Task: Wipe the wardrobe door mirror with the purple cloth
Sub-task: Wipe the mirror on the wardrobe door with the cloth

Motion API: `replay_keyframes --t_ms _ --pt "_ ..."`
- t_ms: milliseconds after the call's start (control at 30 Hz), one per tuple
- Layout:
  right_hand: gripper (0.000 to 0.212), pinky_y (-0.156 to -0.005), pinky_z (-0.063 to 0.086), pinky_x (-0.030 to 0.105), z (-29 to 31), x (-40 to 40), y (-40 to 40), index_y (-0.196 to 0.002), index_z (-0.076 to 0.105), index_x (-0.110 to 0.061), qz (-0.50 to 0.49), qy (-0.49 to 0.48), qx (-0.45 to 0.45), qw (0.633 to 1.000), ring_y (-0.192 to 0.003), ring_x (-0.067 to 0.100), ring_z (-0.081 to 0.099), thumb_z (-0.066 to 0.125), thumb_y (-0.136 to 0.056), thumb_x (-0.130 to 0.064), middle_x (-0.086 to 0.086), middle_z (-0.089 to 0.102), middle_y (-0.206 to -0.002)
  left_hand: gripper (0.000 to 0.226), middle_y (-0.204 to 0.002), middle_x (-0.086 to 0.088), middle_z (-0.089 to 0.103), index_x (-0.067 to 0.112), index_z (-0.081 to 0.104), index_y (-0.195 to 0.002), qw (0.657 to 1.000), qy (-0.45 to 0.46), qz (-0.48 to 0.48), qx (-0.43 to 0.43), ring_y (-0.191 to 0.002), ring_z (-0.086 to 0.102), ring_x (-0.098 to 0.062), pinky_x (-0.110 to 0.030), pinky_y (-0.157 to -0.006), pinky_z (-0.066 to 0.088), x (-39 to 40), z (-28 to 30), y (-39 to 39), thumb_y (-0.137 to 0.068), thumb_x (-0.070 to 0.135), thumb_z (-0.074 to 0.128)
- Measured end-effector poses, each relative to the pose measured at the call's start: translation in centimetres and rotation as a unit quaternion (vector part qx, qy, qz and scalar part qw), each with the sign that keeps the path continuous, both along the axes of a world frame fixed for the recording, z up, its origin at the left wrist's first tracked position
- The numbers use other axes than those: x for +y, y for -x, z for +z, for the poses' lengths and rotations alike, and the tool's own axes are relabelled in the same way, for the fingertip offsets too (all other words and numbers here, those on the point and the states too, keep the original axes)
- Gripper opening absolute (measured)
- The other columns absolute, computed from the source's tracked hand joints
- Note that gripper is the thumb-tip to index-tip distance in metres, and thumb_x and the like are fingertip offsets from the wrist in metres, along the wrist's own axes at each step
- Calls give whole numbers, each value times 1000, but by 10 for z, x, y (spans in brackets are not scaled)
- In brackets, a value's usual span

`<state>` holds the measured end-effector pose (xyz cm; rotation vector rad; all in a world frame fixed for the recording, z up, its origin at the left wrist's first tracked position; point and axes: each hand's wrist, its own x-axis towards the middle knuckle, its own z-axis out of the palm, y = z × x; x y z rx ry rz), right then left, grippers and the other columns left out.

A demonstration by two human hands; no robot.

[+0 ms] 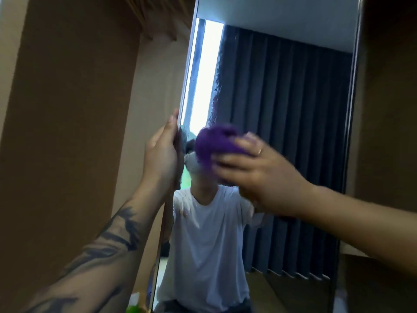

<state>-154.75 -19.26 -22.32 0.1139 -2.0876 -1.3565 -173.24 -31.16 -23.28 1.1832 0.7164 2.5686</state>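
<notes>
2 hands: right hand (255, 168) presses purple cloth (214, 144) on mirror (282, 120); left hand (162, 152) grips its edge.

purple cloth (216, 143), dark grey curtain (293, 132), brown wardrobe (67, 109)

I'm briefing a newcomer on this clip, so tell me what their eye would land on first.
First, the bunched purple cloth at mid-frame, held against the mirror by the right hand. Next, the left hand on the door's left edge, its forearm tattooed. Then the reflection: a white T-shirt low in the glass and a dark pleated curtain on the right.
</notes>
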Motion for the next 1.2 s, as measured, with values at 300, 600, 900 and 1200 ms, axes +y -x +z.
replay_keyframes --t_ms 300,600,900,1200 --pt "54 -114 31 69 9 12 -21 -140 64 -17 23 93 146 985 -142 43 44 49 -88 -18 4 57 -150 34 -128 7 71 20 69 -131 999 -3 38 19 -125 63 -8 -34 -114 45 -1 -2 -1 -104 36 56" --pt "50 -119 29 65 19 26 -36 -140 65 -20 33 32 95 994 -142 41 45 63 -90 -15 2 59 -148 33 -122 5 74 19 72 -127 999 -8 40 18 -123 65 -11 -33 -112 46 -4 -2 -3 -102 36 60" --pt "48 -117 31 67 16 36 -45 -142 61 -21 43 -37 -15 998 -145 42 42 64 -94 -16 4 58 -148 38 -142 3 63 13 60 -141 998 -24 55 36 -131 58 -7 -31 -115 43 -2 -5 -3 -105 25 54" --pt "47 -120 30 64 13 43 -64 -144 56 -23 32 -69 -88 993 -148 40 38 61 -98 -23 4 56 -150 36 -128 8 71 17 62 -139 997 -35 52 45 -115 68 -5 -26 -102 54 -1 -7 -4 -105 26 56"
